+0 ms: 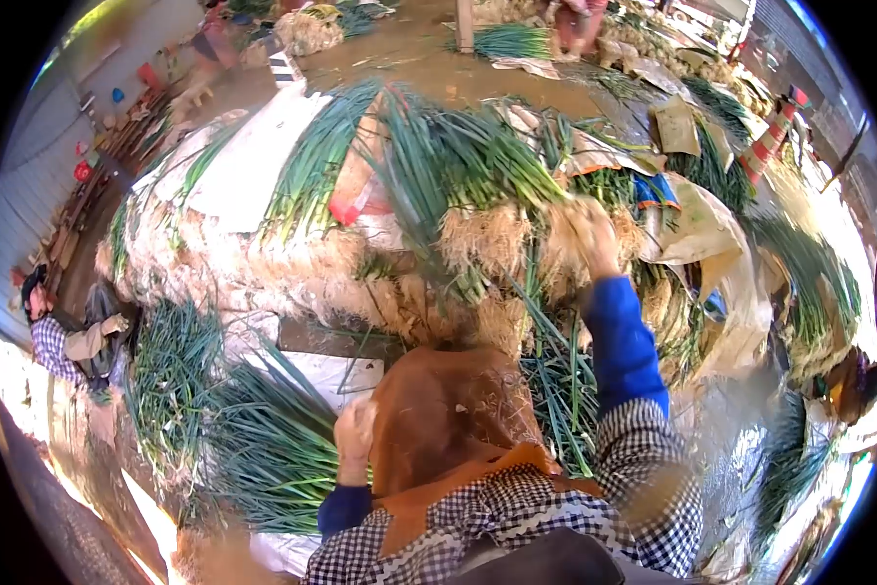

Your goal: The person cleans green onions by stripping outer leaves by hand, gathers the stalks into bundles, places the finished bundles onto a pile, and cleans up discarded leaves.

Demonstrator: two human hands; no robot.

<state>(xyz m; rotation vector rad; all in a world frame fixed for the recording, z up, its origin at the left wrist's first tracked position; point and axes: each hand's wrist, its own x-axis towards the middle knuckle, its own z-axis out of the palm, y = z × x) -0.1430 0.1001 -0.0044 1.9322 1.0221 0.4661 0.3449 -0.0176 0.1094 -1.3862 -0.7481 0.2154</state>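
My right hand (590,234) reaches out over the heaped bundles, its fingers closed around the root end of a bunch of green onions (492,156). The leaves of this bunch point away to the left across the heap. My left hand (356,427) is held low beside the brown apron (448,409) on my lap, fingers curled in. Whether anything is inside those fingers is too small to tell. Just left of that hand lies a pile of loose green onions (272,439).
Bundles with pale roots (311,258) form a long heap in front of me. A white sheet (263,156) covers part of it. A person (63,331) sits at the left. A striped cone (772,141) stands at the right, and wet floor (409,63) lies behind.
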